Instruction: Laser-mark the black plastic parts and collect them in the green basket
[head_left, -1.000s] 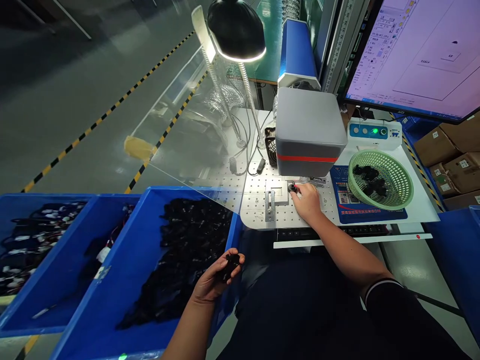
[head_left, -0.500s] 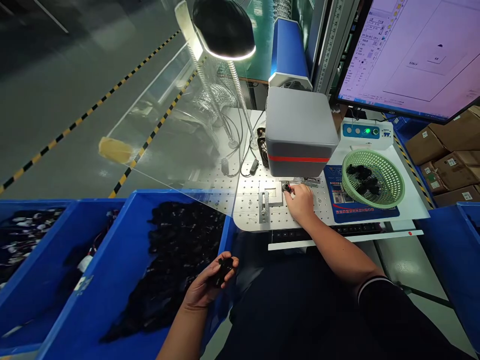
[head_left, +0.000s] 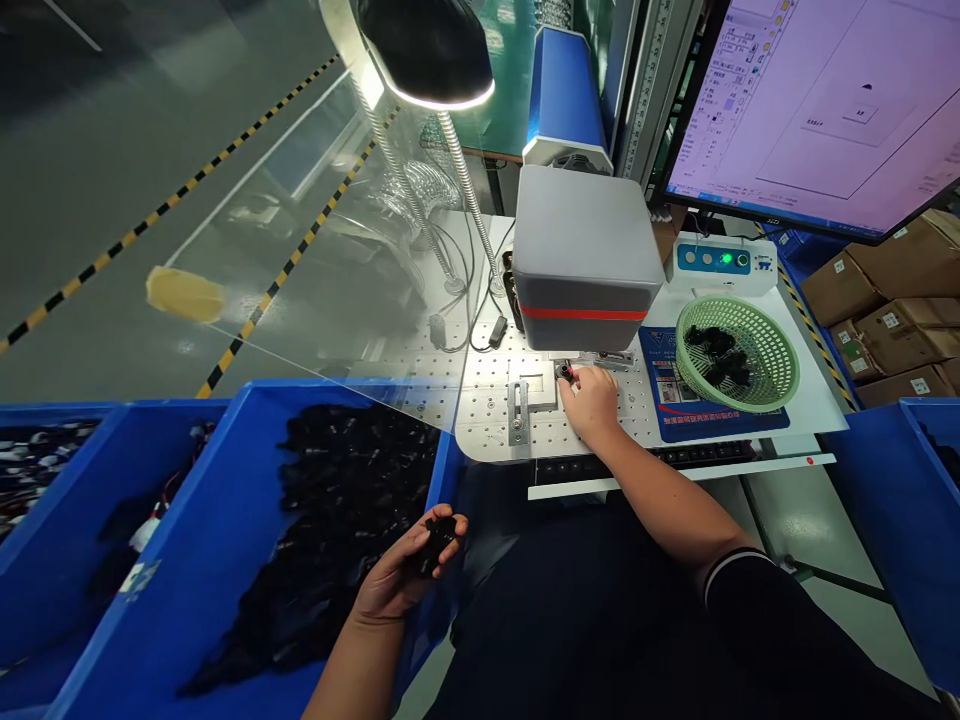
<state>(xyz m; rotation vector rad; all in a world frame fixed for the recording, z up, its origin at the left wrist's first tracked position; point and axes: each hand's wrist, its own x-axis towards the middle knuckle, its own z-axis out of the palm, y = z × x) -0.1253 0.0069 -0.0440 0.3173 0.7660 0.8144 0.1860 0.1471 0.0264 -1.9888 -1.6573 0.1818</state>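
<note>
My left hand [head_left: 411,562] is closed around a small black part [head_left: 437,545], held over the edge of the blue bin full of similar black pieces. On the perforated metal plate [head_left: 487,420], my right hand [head_left: 592,400] pinches another small dark part [head_left: 564,371] with a bit of red on it. That part sits at the metal fixture [head_left: 536,385], below the grey machine head [head_left: 589,260]. How firmly the right fingers grip it is partly hidden by the hand.
A green basket [head_left: 780,385] with several black parts stands on a blue mat [head_left: 667,410] at the right. A lamp [head_left: 427,50] and a clear panel [head_left: 322,310] are at the left. The monitor [head_left: 810,110] is upper right; the blue bin [head_left: 187,560] is lower left.
The whole view has shifted slightly, so things appear a little further left. Both hands keep nearly the same pose, the left still holding its black part and the right still at the fixture.
</note>
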